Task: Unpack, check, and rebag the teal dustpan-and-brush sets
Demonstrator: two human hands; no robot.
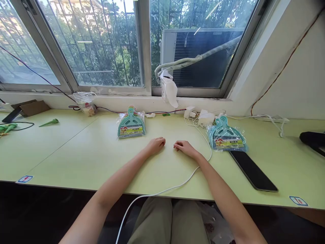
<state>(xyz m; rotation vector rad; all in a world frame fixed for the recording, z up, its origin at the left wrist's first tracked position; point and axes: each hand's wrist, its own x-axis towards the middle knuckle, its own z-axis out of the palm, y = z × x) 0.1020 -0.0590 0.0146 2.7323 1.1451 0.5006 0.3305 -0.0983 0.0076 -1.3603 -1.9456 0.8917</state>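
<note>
My left hand point(155, 145) rests on the pale green table point(76, 152) with its fingers curled under, holding nothing that I can see. My right hand point(185, 147) lies a short gap to its right, fingers likewise curled, with nothing visible in it. A packaged teal dustpan set point(131, 124) lies beyond my left hand near the window sill. A second stack of packaged teal dustpan sets point(225, 137) lies to the right of my right hand. A white cable point(177, 185) runs under my right forearm and off the table's front edge.
A black phone point(252, 170) lies face down at the right, below the second stack. White chargers and cables point(203, 117) sit by the sill. A plastic bag point(86, 103), a cardboard piece point(33, 107) and green spikes point(49, 122) are at the left. A black object point(313, 140) is far right.
</note>
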